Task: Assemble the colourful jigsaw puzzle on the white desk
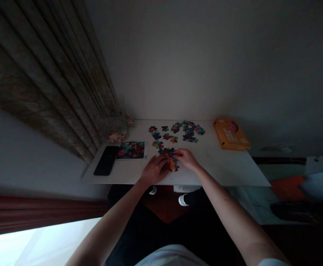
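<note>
A small joined patch of colourful jigsaw pieces (170, 158) lies near the front edge of the white table (228, 166). My left hand (153, 169) rests flat on the table with its fingers stretched onto the left side of the patch. My right hand (186, 158) presses its fingertips together on a piece at the patch's right edge. Several loose puzzle pieces (182, 132) are scattered further back. A printed reference picture (131, 150) lies to the left of my hands.
A black phone (106, 160) lies at the table's left end beside the picture. An orange puzzle box (230, 139) sits at the back right. A curtain (53, 92) hangs at the left, with a small patterned bundle (118, 130) at its foot.
</note>
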Available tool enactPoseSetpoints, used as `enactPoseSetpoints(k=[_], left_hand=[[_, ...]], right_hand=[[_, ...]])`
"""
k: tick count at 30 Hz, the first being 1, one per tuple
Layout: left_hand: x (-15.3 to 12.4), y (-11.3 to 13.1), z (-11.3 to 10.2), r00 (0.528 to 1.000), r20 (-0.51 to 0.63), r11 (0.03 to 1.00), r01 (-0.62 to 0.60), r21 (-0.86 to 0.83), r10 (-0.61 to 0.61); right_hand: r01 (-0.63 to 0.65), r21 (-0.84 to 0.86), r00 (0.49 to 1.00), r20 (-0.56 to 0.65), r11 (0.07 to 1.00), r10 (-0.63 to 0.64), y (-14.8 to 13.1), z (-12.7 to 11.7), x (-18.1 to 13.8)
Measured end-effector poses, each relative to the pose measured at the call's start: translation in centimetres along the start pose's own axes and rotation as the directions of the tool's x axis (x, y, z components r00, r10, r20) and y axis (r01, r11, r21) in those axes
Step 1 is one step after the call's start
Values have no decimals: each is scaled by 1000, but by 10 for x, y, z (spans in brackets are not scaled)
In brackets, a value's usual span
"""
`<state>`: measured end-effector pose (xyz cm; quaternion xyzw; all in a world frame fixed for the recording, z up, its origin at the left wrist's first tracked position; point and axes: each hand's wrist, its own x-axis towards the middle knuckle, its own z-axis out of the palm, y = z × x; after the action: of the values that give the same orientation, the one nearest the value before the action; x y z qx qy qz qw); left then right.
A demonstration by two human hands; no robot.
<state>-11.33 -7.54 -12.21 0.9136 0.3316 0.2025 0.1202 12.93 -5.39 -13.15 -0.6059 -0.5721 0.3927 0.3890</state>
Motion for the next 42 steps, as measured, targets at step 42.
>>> enactPoseSetpoints(k=[42], left_hand=[[7,-12,0,1000,17,998,19,-60,-18]], right_hand=[[384,-657,921,222,649,-321,-15,23,-66]])
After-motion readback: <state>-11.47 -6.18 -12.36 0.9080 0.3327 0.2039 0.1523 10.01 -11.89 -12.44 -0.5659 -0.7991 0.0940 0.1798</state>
